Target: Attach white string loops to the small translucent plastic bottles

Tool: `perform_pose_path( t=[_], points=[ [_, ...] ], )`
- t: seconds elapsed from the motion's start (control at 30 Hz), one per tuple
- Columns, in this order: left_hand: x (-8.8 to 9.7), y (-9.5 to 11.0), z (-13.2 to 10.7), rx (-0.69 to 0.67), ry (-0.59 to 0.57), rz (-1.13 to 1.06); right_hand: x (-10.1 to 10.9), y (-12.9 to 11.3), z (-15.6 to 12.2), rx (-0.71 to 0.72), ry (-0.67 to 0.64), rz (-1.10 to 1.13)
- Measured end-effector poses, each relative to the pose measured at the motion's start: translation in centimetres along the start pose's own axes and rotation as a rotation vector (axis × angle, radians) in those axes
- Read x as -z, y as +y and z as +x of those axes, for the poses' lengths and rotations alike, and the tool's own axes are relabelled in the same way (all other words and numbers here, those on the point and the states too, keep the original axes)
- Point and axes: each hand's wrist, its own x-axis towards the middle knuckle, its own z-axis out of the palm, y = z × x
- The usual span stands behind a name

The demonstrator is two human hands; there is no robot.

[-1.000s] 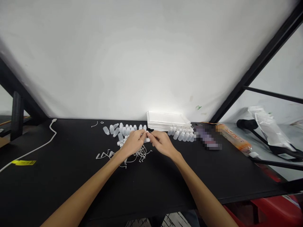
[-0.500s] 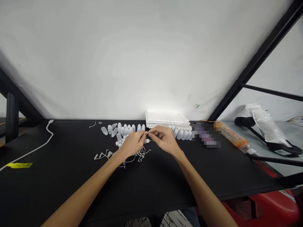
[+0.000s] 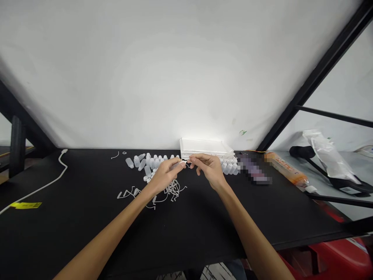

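Observation:
Over the middle of the black table, my left hand (image 3: pixel 167 173) pinches a small white plastic piece (image 3: pixel 183 163) between thumb and forefinger; most of it is hidden. Close beside it, the fingertips of my right hand (image 3: pixel 207 166) are closed on a thin white cord (image 3: pixel 188 165) that curves between the two hands. Several small white plastic bottles (image 3: pixel 136 161) stand and lie behind my left hand. Small white caps (image 3: pixel 147 179) lie by its wrist. Nearer to me is a tangle of white cords (image 3: pixel 174 188). More bottles (image 3: pixel 230 168) stand in rows beyond my right hand.
A stack of white flat sheets (image 3: pixel 206 147) lies against the wall. To the right are a blurred-out packet (image 3: pixel 253 169), an orange-labelled clear package (image 3: pixel 287 169) and a black frame bar (image 3: pixel 309 77). A white cable (image 3: pixel 51 181) with a yellow tag (image 3: pixel 27 205) runs along the left.
My hands have drawn slightly apart, and a short curve of white cord now shows between them. The right fingers have lifted and spread a little. The view has shifted slightly.

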Motion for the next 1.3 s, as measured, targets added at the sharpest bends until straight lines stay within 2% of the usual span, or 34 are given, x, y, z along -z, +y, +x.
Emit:
perform_pose_path(
  t=[0.47,1.03,1.2,1.3],
  points=[
    [-0.21,-0.35,0.15,0.022,0.003,0.015,-0.26,-0.03,-0.13,-0.019,-0.041,0.07],
    [-0.45,-0.17,0.09,0.085,-0.034,-0.133,-0.29,-0.1,-0.22,0.007,-0.064,0.073],
    [-0.64,-0.34,0.04,0.062,-0.003,-0.096,-0.42,0.12,-0.21,0.025,-0.037,0.002],
    [-0.74,-0.29,-0.15,0.021,0.046,0.01,-0.56,0.23,-0.27,0.042,-0.034,-0.04]
  ],
)
